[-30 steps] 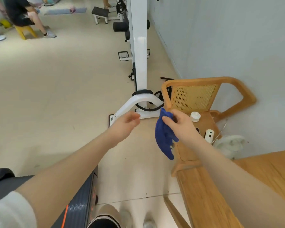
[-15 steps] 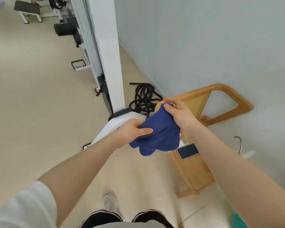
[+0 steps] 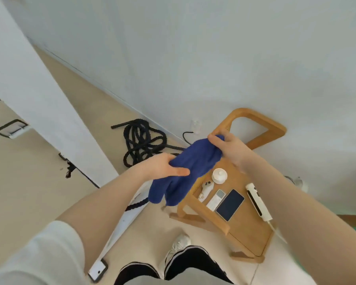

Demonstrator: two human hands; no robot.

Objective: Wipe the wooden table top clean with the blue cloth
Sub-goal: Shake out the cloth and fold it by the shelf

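Both hands hold the blue cloth (image 3: 190,169) in the air above the floor, clear of every surface. The left hand (image 3: 162,168) grasps the cloth's lower-left part, thumb stretched across the front of the fabric and fingers curled behind it. The right hand (image 3: 228,148) pinches the upper end, fingers bent over a bunched corner. Between the two grips the cloth stretches in a slanted band; below the left grip two loose lobes hang down.

Just beneath and to the right of the grips stands a small wooden bench (image 3: 249,233) with a curved wooden frame, set against the white wall (image 3: 214,58). On it lie a white lidded cup (image 3: 219,176), a white controller (image 3: 206,189), a slim white remote (image 3: 215,200), a dark phone (image 3: 230,204) and a white corded device (image 3: 257,202). Beyond the left grip a coiled black rope (image 3: 141,142) lies on the floor by the wall. Under the grips, a shoe (image 3: 180,244) and dark trouser legs show.
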